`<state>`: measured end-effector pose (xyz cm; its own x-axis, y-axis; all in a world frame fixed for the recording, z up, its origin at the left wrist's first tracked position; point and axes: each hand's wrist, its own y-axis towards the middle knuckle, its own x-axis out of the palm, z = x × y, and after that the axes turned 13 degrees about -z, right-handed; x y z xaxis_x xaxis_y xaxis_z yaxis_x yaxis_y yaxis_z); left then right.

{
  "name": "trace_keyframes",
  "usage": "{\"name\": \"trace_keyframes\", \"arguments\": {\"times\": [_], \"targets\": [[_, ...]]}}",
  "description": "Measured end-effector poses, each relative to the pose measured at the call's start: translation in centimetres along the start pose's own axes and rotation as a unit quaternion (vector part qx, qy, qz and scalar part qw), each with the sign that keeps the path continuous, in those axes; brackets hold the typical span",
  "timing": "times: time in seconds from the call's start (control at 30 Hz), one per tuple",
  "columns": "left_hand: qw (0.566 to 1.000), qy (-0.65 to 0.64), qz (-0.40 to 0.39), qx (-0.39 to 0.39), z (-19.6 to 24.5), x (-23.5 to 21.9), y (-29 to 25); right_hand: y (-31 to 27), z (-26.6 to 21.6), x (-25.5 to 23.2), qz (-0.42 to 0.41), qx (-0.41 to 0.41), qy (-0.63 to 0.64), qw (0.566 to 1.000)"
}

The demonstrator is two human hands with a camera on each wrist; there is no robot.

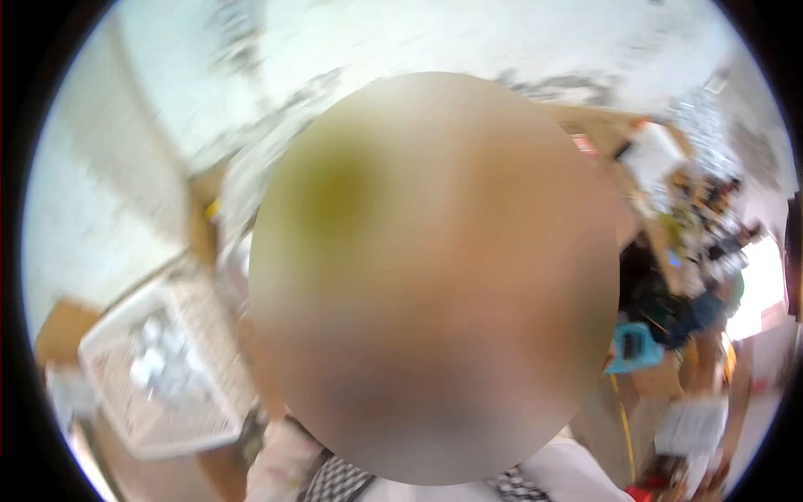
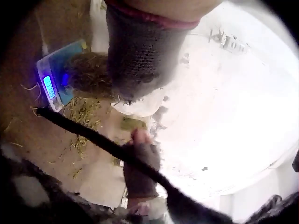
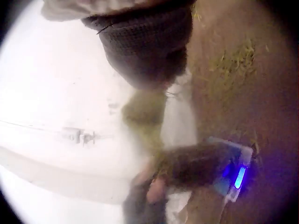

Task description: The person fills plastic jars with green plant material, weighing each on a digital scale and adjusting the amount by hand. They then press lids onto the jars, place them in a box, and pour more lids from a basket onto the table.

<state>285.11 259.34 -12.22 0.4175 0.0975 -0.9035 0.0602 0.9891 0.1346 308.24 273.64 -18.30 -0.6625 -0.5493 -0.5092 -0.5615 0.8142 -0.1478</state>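
Both hands wear dark knit gloves with bare fingertips. In the left wrist view my left hand is at the top, fingers hidden, beside a brown fibrous bundle that runs out sideways over a small digital scale with a lit blue display. From the right wrist view, the left thumb lies at the end of that bundle. My right hand holds a blurred green clump of plant fibre; its fingertips meet the clump in the left wrist view. A blurred disc hides both hands in the head view.
A broad white surface lies beside the hands. Loose dry strands are strewn on the brown surface around the scale. A dark strap crosses the left wrist view. A white basket stands left, a blue plastic item right.
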Motion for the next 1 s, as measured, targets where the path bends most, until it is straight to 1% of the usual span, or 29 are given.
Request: {"name": "trace_keyframes", "arguments": {"times": [0.03,0.07,0.1,0.13,0.17,0.2,0.23,0.27,0.33,0.37,0.43,0.5,0.53,0.57,0.6,0.63,0.67,0.7,0.73,0.8,0.83,0.87,0.93,1.0], "targets": [[0.999,0.004,0.036,0.021,-0.9,0.2,-0.5,0.1,1.3,-0.4,-0.006,0.065,-0.024,0.998],[0.997,-0.060,0.038,-0.003,-1.3,-0.2,-1.3,-0.4,1.6,-1.0,0.000,0.047,-0.070,0.996],[0.990,-0.127,0.050,-0.020,-2.1,-0.7,-1.8,-1.4,-3.9,-2.6,-0.053,0.173,-0.035,0.983],[0.991,-0.113,0.057,-0.050,-3.4,-1.2,-2.2,-1.3,0.4,-2.1,-0.025,0.095,-0.092,0.991],[0.986,-0.097,0.112,-0.072,-4.4,-1.5,-2.2,-2.0,4.7,-1.5,0.014,0.016,-0.148,0.989],[0.979,-0.083,0.166,-0.087,-5.4,-1.6,-1.9,-2.6,4.9,-1.6,0.004,0.032,-0.169,0.985],[0.972,-0.085,0.188,-0.110,-6.4,-1.6,-2.4,-3.8,5.0,-2.2,-0.002,0.052,-0.191,0.980],[0.971,-0.087,0.189,-0.117,-8.4,-1.0,-2.8,-4.2,5.9,-2.4,-0.008,0.051,-0.194,0.980],[0.966,-0.060,0.162,-0.193,-12.7,0.7,-3.7,-5.5,8.3,-2.5,-0.016,0.124,-0.055,0.991],[0.965,-0.045,0.165,-0.200,-14.4,1.1,-3.6,-6.0,8.8,-2.5,-0.015,0.134,-0.057,0.989],[0.965,-0.041,0.161,-0.202,-17.6,2.0,-2.8,-7.1,9.3,-2.7,0.002,0.097,-0.081,0.992],[0.970,-0.021,0.104,-0.218,-20.7,2.5,-1.2,-8.0,7.8,-2.6,0.002,0.122,-0.066,0.990],[0.971,-0.028,0.100,-0.216,-21.6,2.5,-0.4,-8.4,7.3,-2.6,-0.004,0.138,-0.047,0.989],[0.967,0.010,0.060,-0.249,-22.4,2.5,0.4,-9.1,7.9,-2.7,-0.014,0.103,-0.081,0.991],[0.958,0.048,0.018,-0.281,-23.1,2.6,1.1,-9.6,7.5,-2.7,-0.014,0.110,-0.084,0.990],[0.959,0.043,0.012,-0.280,-23.8,2.8,1.6,-10.1,7.2,-2.5,-0.012,0.109,-0.099,0.989],[0.951,0.093,-0.023,-0.294,-24.5,3.2,2.0,-10.7,6.7,-2.4,-0.011,0.107,-0.114,0.988],[0.940,0.145,-0.057,-0.304,-24.5,3.3,2.6,-11.3,6.5,-2.4,-0.010,0.115,-0.116,0.987],[0.941,0.141,-0.062,-0.300,-24.5,3.3,3.2,-11.8,6.3,-2.3,-0.010,0.134,-0.113,0.984],[0.927,0.149,-0.125,-0.321,-23.5,2.1,4.1,-12.8,6.1,-2.3,-0.009,0.159,-0.110,0.981],[0.933,0.163,-0.126,-0.296,-23.1,2.1,4.3,-13.2,6.0,-2.2,-0.002,0.164,-0.111,0.980],[0.933,0.163,-0.129,-0.295,-22.5,2.3,4.2,-13.4,6.1,-2.1,0.005,0.167,-0.112,0.980],[0.939,0.182,-0.107,-0.270,-21.3,2.5,3.9,-13.7,7.0,-1.7,0.008,0.170,-0.090,0.981],[0.941,0.179,-0.096,-0.271,-21.6,3.2,3.3,-13.7,7.3,-1.2,0.012,0.172,-0.068,0.983]]}}
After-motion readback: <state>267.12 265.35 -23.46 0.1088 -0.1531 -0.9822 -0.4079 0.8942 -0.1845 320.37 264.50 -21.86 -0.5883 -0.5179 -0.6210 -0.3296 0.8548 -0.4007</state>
